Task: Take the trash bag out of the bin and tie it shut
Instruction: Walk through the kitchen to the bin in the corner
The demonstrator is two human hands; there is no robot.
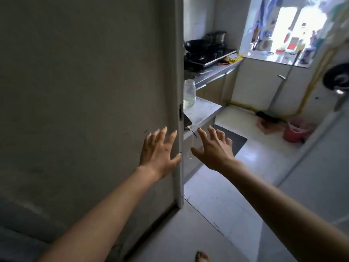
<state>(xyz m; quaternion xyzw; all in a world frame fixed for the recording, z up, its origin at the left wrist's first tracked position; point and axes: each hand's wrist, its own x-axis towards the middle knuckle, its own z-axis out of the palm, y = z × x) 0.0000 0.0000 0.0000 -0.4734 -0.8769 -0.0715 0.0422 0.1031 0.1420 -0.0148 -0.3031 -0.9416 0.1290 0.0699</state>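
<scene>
Both hands empty, fingers spread: left hand [160, 150] by the door edge [179, 110], right hand [213, 148] in the doorway. Red bin [293, 132] stands on the floor well beyond the right fingers, pale bag [296, 124] lining it. Bag likely thin, soft, slippery; best gathered at the rim. Contents and fill hidden by blur.
</scene>
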